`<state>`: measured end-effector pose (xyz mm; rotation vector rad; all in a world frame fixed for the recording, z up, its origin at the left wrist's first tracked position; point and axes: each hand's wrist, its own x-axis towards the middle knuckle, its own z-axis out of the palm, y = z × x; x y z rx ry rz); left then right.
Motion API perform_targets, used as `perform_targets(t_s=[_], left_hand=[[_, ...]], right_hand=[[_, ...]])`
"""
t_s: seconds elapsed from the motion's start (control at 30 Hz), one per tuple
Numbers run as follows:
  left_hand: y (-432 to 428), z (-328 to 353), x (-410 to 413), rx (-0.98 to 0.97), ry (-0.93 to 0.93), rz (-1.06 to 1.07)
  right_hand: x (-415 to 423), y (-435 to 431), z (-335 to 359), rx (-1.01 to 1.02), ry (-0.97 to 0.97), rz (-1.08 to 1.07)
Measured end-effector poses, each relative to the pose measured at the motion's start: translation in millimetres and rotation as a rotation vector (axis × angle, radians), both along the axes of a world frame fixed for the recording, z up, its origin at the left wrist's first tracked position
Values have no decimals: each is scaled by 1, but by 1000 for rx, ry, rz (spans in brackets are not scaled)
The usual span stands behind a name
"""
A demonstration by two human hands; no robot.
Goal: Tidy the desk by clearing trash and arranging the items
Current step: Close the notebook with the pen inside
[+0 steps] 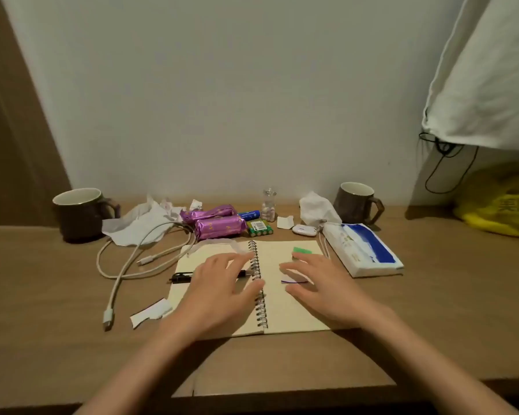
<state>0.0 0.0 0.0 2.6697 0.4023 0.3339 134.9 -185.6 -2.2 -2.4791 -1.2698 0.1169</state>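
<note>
On the wooden desk (pixel 432 310), centre front: one spiral notebook (pixel 285 307), lying open, blank cream pages. Left hand (pixel 216 295) hovers over or rests on the left page, fingers spread wide, holding nothing; contact with the paper cannot be told. Right hand (pixel 321 289) likewise over the right page, fingers spread, empty.

Partly under the left hand: one black pen (pixel 182 277), lying across the left page. On the right page: one green scrap (pixel 302 250) near the top edge, and one small slip with a purple line (pixel 294 281) just beside the right fingertips.

Left of the notebook: white charging cables (pixel 123 265), loosely looped, one plug end toward the front edge; one torn white paper scrap (pixel 150 316) touching the notebook's lower left corner.

Back row, left to right: dark mug (pixel 78 214); crumpled white paper (pixel 141 223); two purple snack packets (pixel 216 223), one behind the other; a blue battery (pixel 249 215); a green battery pack (pixel 259 228); a small clear bottle (pixel 268 206) with pale contents, upright; a small white card (pixel 285 222); a white oval device (pixel 304 230); crumpled tissue (pixel 318 209); second dark mug (pixel 357 203).

Right of the notebook: one blue-and-white tissue pack (pixel 363 250), lying flat at an angle.

Far right: yellow plastic bag (pixel 501 205); white cloth (pixel 486 85) hanging above it.
</note>
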Motion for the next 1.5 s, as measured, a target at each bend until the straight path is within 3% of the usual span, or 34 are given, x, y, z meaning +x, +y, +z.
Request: perform_targets(t_s=[0.1, 0.33, 0.7, 0.93, 1.07, 1.27, 1.37, 1.5], left_hand=[[-13, -10, 6, 134, 104, 29], [-10, -11, 1, 137, 155, -6], [-11, -19, -15, 163, 107, 28], [-10, -18, -18, 123, 75, 1], [-8, -9, -24, 9, -112, 26], [20, -19, -50, 165, -193, 137], [27, -21, -60, 186, -112, 144], [29, -23, -65, 157, -83, 123]], right_hand=[[-6, -2, -2, -46, -56, -31], [4, 6, -2, -51, -38, -28], [65, 49, -4, 16, 45, -71], [78, 63, -2, 167, -121, -136], [48, 71, 13, 329, -190, -40], [-13, 86, 19, 127, -110, 312], [-21, 101, 12, -14, -123, 352], [-20, 124, 15, -38, -87, 348]])
